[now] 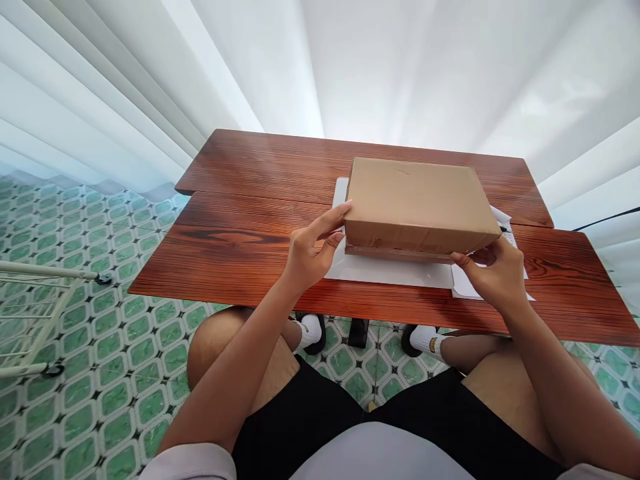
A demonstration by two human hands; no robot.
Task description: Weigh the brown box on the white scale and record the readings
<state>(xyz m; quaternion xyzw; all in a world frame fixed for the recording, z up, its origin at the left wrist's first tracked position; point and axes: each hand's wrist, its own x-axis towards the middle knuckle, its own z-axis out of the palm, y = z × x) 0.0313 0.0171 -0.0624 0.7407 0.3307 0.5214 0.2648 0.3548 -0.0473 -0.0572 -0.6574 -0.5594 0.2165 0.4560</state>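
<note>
A closed brown cardboard box (420,197) sits slightly tilted over the right half of the wooden table, its front side facing me. My left hand (315,247) is at the box's left front corner, forefinger on the upper edge and thumb lower down. Around the right front corner curls my right hand (493,267), its thumb on the lower front edge and the other fingers partly hidden behind the side. Below the box lies a flat white sheet (385,270). White papers (465,283) lie beside it, partly under my right hand.
The reddish-brown wooden table (235,247) has two planks at staggered ends. White curtains (390,73) hang behind it. A wheeled metal rack (45,313) stands on the tiled floor at left. Under the table, a dark object (358,332) lies between my feet.
</note>
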